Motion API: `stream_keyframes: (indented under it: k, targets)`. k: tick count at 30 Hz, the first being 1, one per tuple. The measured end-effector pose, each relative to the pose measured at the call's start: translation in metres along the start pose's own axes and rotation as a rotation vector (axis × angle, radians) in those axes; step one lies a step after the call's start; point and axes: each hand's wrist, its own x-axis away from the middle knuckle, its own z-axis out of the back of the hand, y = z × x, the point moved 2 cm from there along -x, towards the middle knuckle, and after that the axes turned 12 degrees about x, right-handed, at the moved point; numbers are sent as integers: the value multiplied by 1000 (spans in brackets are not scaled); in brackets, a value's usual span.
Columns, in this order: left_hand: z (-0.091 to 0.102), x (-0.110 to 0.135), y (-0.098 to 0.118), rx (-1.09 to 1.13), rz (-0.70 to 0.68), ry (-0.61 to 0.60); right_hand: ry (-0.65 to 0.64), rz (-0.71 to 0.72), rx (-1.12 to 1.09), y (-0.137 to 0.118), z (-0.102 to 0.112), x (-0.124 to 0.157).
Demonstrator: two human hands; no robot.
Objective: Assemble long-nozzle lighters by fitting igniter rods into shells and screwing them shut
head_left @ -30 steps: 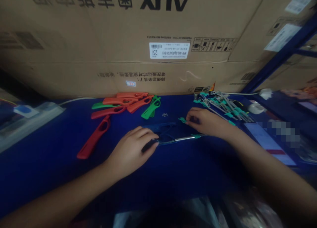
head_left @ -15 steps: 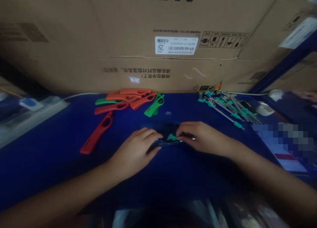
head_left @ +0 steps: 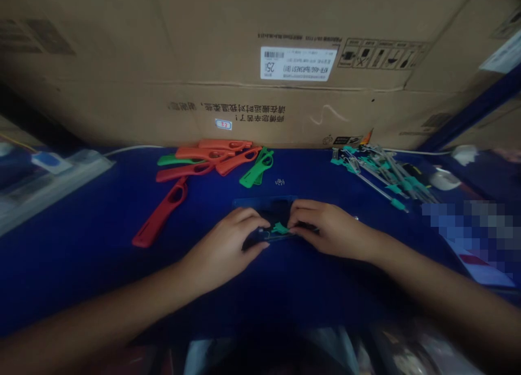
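Two hands are meeting over a dark blue casing (head_left: 262, 202) on a blue table (head_left: 285, 288), in front of a carton (head_left: 122, 65). The casing is lying at the table's middle, its long axis running left to right, nearly level; fingers are hiding its ends, so which way it is pointing cannot be told. The left hand (head_left: 232, 236) is curling narrowly round the casing's left end, while the right hand (head_left: 325, 226) is pinching a green piece (head_left: 280, 229) between thumb and fingertips. Upside down on the carton, a white label (head_left: 297, 64) is reading "KFR-46G/BpR3AES1 (B1)" and "25", with pictograms (head_left: 378, 54) running beside it; Chinese print (head_left: 244, 108) below, also inverted, is including "师傅您辛苦了!". A small sticker (head_left: 223, 125) is bearing red marks too blurred to read. Beyond the left hand, red handles (head_left: 185, 171) are overlapping in a pile, and green handles (head_left: 254, 171) are lying among and beside them. Beyond the right hand, metal rods (head_left: 376, 185) with green parts are lying heaped.
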Motion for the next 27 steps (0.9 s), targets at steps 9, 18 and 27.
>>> stream_keyframes:
  k: [9,18,27]
  targets:
    - [2,-3,1,59,52,-1,127,150,88,-6,1,-1]
    - [2,-5,-1,80,86,4,157,189,191,-9,-4,-3]
    - [2,-4,0,80,78,5,153,269,213,-11,-3,-3]
